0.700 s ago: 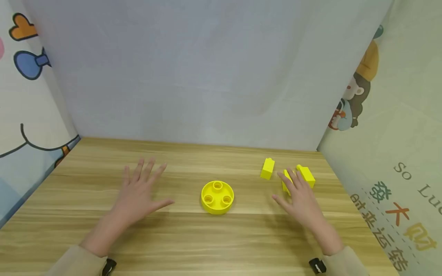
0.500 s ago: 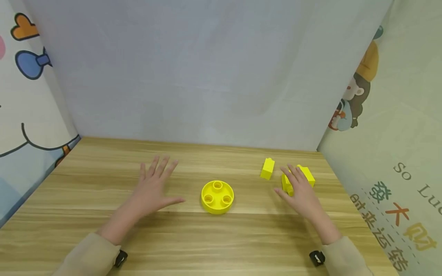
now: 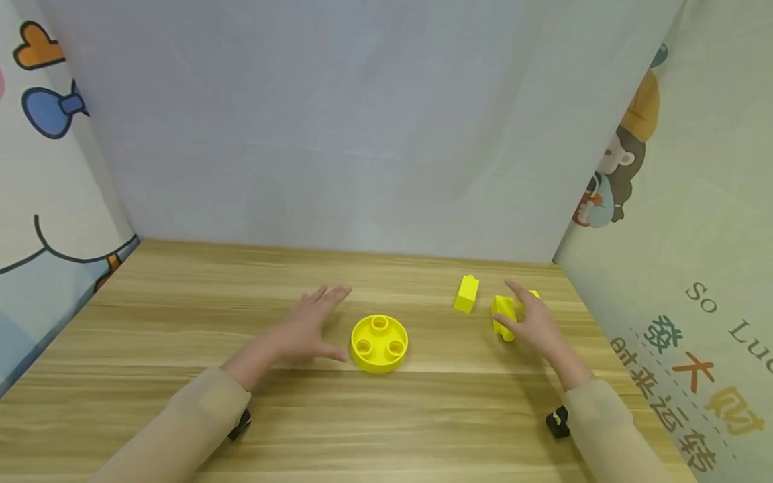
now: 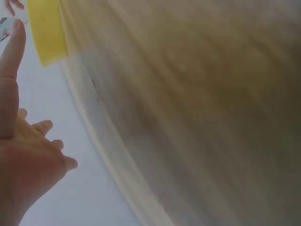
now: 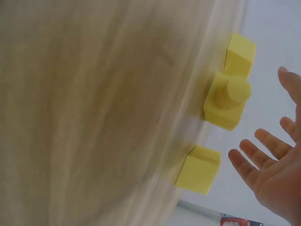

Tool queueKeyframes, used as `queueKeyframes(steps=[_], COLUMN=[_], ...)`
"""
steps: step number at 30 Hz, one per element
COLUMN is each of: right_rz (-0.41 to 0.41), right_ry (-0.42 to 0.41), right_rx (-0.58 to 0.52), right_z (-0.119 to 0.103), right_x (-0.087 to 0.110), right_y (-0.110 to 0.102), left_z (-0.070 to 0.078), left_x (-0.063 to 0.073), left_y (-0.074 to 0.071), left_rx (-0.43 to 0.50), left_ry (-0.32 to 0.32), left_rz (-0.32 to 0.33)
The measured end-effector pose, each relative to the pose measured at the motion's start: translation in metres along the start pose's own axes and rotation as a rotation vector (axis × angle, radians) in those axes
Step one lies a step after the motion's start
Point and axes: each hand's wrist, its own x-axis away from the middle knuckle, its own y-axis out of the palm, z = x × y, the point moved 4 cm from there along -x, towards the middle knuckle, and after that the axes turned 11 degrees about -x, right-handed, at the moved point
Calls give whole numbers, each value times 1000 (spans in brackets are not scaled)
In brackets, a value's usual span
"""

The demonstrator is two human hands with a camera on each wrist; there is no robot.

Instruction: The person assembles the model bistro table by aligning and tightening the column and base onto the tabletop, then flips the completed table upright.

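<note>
A round yellow base (image 3: 379, 343) with three hollow pegs lies on the wood-grain table (image 3: 386, 416). My left hand (image 3: 304, 330) is just left of it, thumb and fingers spread apart, holding nothing. In the left wrist view the edge of the round base (image 4: 46, 30) shows beyond the thumb. At the right, my right hand (image 3: 534, 325) hovers by a yellow block (image 3: 504, 315) with a round peg on one end, thumb and fingers apart around its right side. The right wrist view shows the pegged block (image 5: 225, 101) outside the fingers, which hold nothing.
Another yellow block (image 3: 467, 294) lies to the left of the pegged one. A further block (image 3: 535, 294) is mostly hidden behind my right hand. A grey cloth (image 3: 338, 134) hangs along the back, and printed cloths (image 3: 670, 221) line both sides.
My left hand has moved right, close to the round base, and turned more sideways. The right hand has turned, its thumb and fingers now beside the pegged block. The blocks stay put.
</note>
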Motion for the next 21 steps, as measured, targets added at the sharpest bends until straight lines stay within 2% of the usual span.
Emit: queueKeyframes(steps=[7,14,18,21], right_rz=[-46,-90,-104,-119], right_ry=[84,135,159,187], right_rx=[19,13,-14,-35], right_z=[11,17,23,26], right_x=[-6,-15,-22,-25], right_y=[0,1,2,3], left_z=[4,9,9,8], left_x=[-11,-19,-23,-25], left_y=[17,28,27,27], left_rx=[201,307,361,362], left_ry=[18,98,113,117], left_rz=[-179,-228,-248,-251])
